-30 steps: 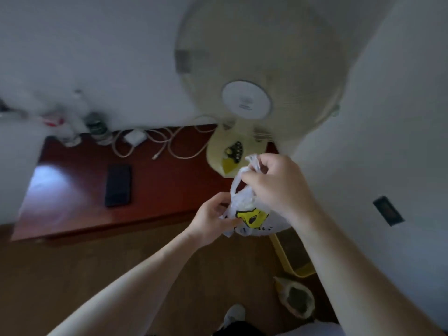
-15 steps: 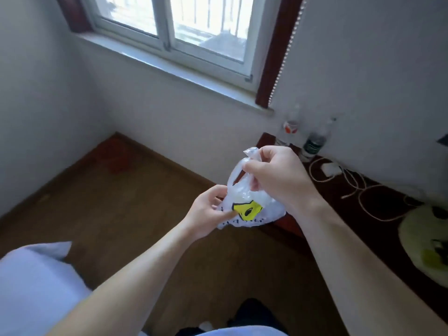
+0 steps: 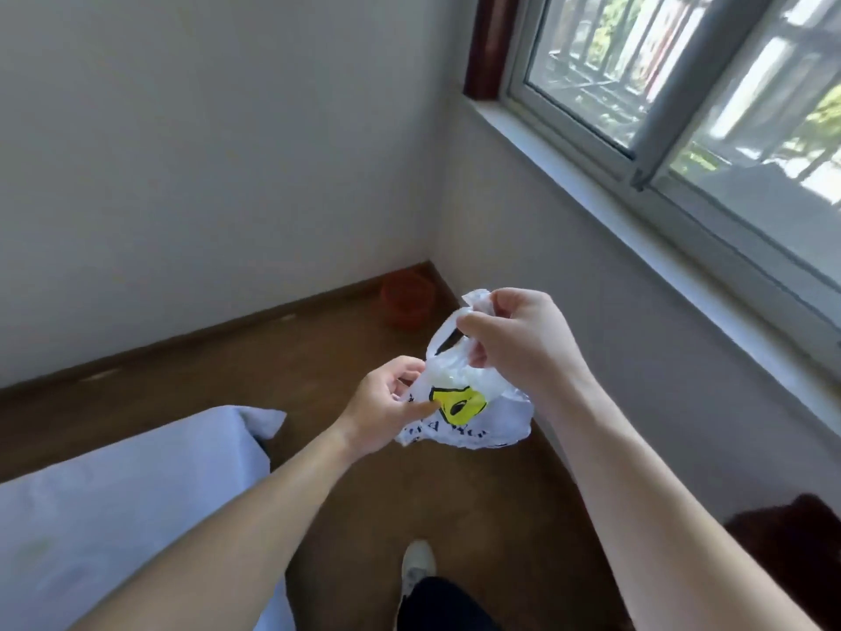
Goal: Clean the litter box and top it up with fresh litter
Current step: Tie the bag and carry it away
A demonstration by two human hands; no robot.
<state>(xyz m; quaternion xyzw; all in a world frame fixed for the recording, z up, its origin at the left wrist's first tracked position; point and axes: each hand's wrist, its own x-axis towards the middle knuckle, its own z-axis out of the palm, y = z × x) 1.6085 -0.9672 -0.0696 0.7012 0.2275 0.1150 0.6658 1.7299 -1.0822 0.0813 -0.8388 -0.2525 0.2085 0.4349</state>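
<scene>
Swung further left since half a second ago, losing the desk with its bottles and cables and bringing the window [image 3: 682, 75] to the upper right. Holds a white plastic bag [image 3: 505, 416], printed with a yellow and black mark, in mid-air over the wooden floor [image 3: 227, 384], as before. Pinches its bunched handles from above with the right hand [image 3: 523, 343], fingers curled tight on the plastic. Grips the bag's left side with the left hand [image 3: 387, 407], thumb laid toward the print, fingers curled round the edge. Stands on brown boards, one pale shoe [image 3: 416, 567] near the bottom edge. Faces the room's corner, with a round red basin [image 3: 407, 305] on the floor right in it, against the skirting. Takes in a bed corner in pale blue sheet [image 3: 113, 503] at lower left, plain white walls [image 3: 205, 152], a grey sill [image 3: 637, 230] along the right wall, a dark red strip [image 3: 484, 43] by the window's left edge, and a dark red-brown shape [image 3: 792, 539] at lower right, too cut off to identify.
</scene>
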